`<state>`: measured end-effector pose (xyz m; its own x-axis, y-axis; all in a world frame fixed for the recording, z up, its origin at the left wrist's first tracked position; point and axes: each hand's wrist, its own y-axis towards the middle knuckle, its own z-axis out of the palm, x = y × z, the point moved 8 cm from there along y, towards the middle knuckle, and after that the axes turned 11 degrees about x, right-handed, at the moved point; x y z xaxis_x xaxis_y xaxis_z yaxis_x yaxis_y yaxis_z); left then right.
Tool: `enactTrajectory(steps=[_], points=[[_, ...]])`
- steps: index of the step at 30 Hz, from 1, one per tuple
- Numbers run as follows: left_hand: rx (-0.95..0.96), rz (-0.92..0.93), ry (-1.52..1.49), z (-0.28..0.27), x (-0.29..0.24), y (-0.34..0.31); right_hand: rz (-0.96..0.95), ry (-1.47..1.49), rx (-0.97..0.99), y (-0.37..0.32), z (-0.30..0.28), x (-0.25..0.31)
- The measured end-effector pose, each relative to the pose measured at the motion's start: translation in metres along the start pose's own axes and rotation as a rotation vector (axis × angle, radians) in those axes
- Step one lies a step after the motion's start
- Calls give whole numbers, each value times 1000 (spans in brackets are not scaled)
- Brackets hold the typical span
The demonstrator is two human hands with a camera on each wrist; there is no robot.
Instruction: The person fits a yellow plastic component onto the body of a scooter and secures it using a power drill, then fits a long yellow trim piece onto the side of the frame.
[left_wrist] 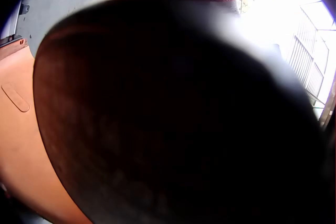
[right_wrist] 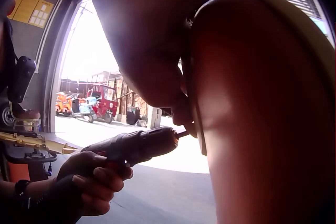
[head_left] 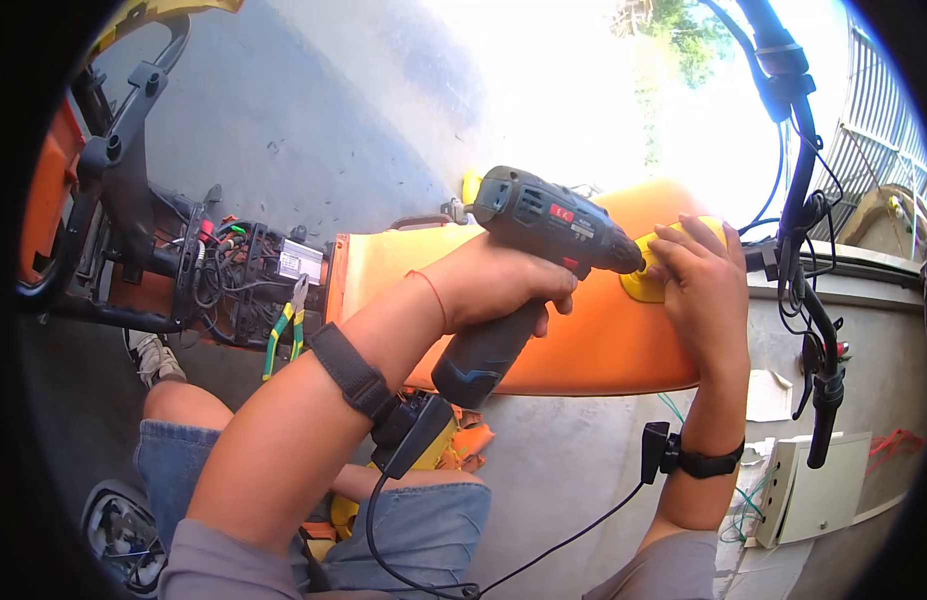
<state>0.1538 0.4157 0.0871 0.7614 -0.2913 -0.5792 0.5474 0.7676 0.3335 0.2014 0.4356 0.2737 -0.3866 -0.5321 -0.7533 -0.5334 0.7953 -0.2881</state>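
Observation:
My left hand (head_left: 514,285) grips a black cordless drill (head_left: 554,215), its chuck pointing right at a yellow part (head_left: 641,284) on top of the orange body panel (head_left: 574,350). Bent fingers of my right hand (head_left: 706,300) hold the yellow part close beside the drill tip. From the side, the right wrist view shows the drill (right_wrist: 139,146) in the left hand (right_wrist: 97,182), its thin bit by the fingers of the right hand (right_wrist: 152,72). Whether the bit touches is unclear. A dark blurred shape (left_wrist: 173,114) fills most of the left wrist view.
Handlebars (head_left: 809,200) with hanging cables stand at the right. Pliers (head_left: 286,325) lie beside exposed wiring (head_left: 249,265) at the left. A pale metal box (head_left: 819,485) sits on the floor at lower right. Parked vehicles (right_wrist: 100,103) are outside.

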Motion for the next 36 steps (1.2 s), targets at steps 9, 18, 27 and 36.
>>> enactTrajectory(steps=[9,18,27,36], points=[[-29,-32,14,0,2,2,578,17,-792,-203,-83,-90],[-112,3,-25,18,0,-2,952,443,19,-284,-53,-223],[-112,-98,-182,16,1,-2,810,239,-142,-275,-73,-198],[-124,-13,172,32,-28,-2,798,232,-184,-269,-86,-182]])
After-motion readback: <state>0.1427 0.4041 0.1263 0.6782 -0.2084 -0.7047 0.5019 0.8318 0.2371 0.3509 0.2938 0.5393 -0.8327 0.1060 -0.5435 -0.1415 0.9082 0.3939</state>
